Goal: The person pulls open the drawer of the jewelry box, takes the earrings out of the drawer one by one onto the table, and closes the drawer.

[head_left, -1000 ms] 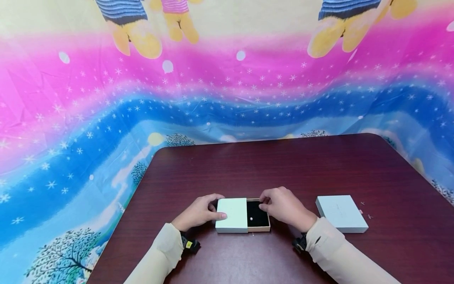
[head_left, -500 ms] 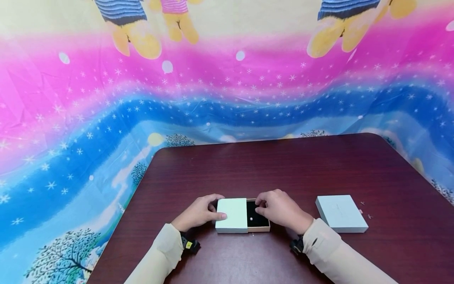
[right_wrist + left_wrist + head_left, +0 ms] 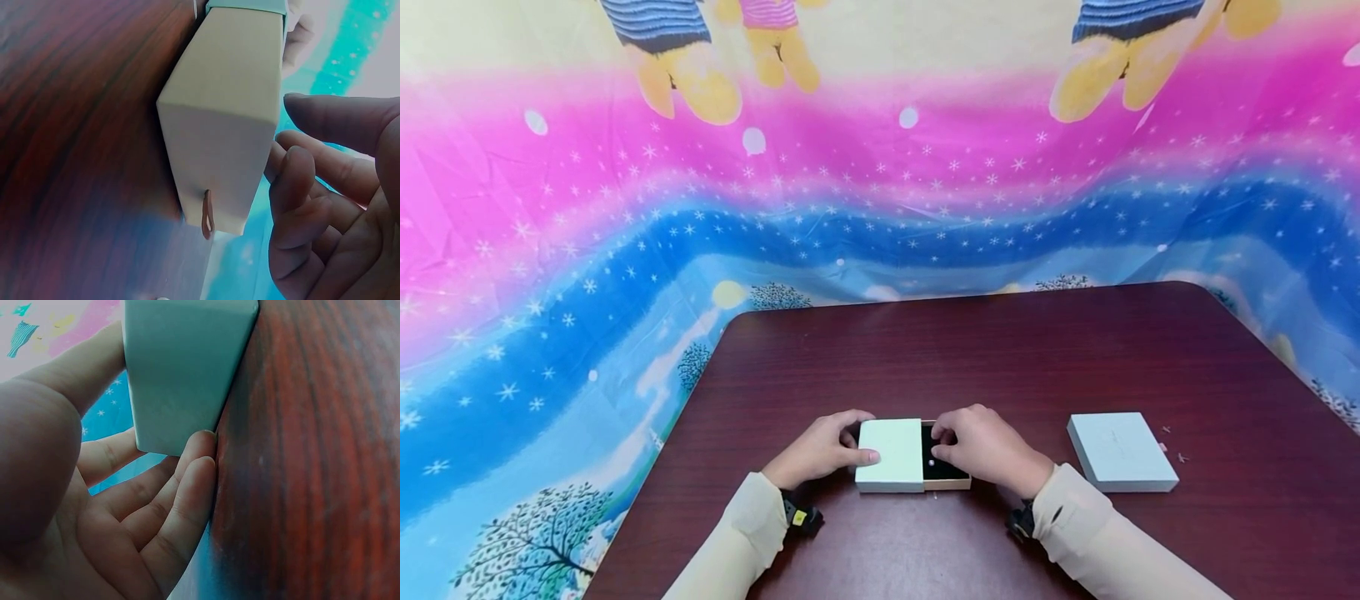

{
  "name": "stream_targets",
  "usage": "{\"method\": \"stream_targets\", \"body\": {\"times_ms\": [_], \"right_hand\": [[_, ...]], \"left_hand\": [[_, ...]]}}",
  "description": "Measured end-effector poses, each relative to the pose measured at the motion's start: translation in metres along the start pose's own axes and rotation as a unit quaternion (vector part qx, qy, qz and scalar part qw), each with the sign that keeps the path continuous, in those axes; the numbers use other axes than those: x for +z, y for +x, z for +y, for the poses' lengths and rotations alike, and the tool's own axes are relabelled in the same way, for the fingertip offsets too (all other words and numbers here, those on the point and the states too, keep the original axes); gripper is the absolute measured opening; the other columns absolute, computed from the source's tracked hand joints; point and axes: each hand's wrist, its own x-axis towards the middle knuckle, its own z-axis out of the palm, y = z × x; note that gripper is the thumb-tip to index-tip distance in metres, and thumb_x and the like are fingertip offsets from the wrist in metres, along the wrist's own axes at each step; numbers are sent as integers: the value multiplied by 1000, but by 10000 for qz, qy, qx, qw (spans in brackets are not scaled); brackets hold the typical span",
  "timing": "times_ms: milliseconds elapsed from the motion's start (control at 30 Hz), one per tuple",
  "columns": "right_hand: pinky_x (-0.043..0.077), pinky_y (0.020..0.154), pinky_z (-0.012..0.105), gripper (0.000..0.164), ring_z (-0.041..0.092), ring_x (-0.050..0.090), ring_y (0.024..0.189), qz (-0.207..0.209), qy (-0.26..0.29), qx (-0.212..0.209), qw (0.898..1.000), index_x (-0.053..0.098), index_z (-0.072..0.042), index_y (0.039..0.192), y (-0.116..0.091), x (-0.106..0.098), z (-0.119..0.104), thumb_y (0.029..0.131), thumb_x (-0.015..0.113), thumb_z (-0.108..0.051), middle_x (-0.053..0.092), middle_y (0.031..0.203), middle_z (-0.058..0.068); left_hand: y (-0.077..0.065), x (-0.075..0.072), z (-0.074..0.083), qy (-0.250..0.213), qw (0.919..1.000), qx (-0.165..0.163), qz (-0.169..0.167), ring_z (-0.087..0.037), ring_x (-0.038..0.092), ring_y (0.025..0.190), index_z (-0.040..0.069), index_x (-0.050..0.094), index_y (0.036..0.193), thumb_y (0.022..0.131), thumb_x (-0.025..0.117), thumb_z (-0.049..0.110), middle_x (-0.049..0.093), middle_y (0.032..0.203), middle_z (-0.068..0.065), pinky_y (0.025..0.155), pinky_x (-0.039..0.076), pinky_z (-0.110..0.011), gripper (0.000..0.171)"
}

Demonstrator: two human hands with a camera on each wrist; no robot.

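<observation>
My left hand [image 3: 822, 451] grips the pale green-white sleeve of a small drawer box [image 3: 891, 450], thumb on top and a finger at its back edge. In the left wrist view the other fingers curl near the sleeve's end [image 3: 187, 381]. A tan drawer [image 3: 951, 484] sticks out to the right, lined in black. On the lining lies a tiny shiny white bead-like piece [image 3: 932, 462]. My right hand [image 3: 992, 450] hovers over the drawer, fingers loosely bent, thumb tip close to the bead. From the right wrist, the drawer's end shows a brown pull loop [image 3: 208, 215]; thumb and fingers stand apart.
A second white square box [image 3: 1123, 450] lies to the right, beside the right forearm. Tiny light scraps [image 3: 1182, 457] lie just past it. The dark red-brown table [image 3: 925, 358] meets a patterned curtain [image 3: 880, 192] at its far edge.
My right hand has moved left from the drawer's right edge to over the black lining, near the bead. The left hand and the box have stayed put.
</observation>
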Motion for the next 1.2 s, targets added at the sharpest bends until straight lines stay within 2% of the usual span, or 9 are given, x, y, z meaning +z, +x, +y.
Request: {"method": "stream_targets", "body": {"times_ms": [400, 667, 900, 1200], "right_hand": [[45, 58, 26, 8, -1, 52, 61, -206, -54, -60, 9998, 75, -17, 87, 4, 5, -5, 80, 78, -17, 62, 73, -15], [44, 58, 25, 7, 0, 49, 58, -320, -284, -206, 9989, 74, -20, 84, 5, 7, -5, 79, 78, -20, 58, 70, -17], [46, 60, 27, 9, 1, 51, 61, -460, -361, -219, 9981, 75, -17, 85, 5, 9, -6, 77, 79, -19, 61, 72, -14], [46, 59, 27, 8, 1, 49, 59, -487, -418, -207, 9977, 75, -19, 81, 7, 13, -6, 75, 79, -18, 60, 71, -15]], "left_hand": [[-1, -1, 2, -52, 10000, -28, -17, -13, 59, 79, 17, 53, 139, 82, 73, 52, 61, 92, 4, 63, 50, -33, 69], [0, -1, 3, -81, 10000, -23, 9, -14, 59, 75, 18, 54, 137, 81, 75, 51, 62, 88, 4, 60, 50, -33, 68], [0, 0, 2, -92, 10000, -17, 6, -14, 59, 75, 19, 55, 136, 81, 75, 51, 62, 88, 5, 60, 50, -32, 66], [0, -1, 2, -73, 10000, -36, 17, -14, 59, 75, 18, 55, 136, 81, 75, 51, 62, 88, 4, 60, 50, -33, 67]]}}
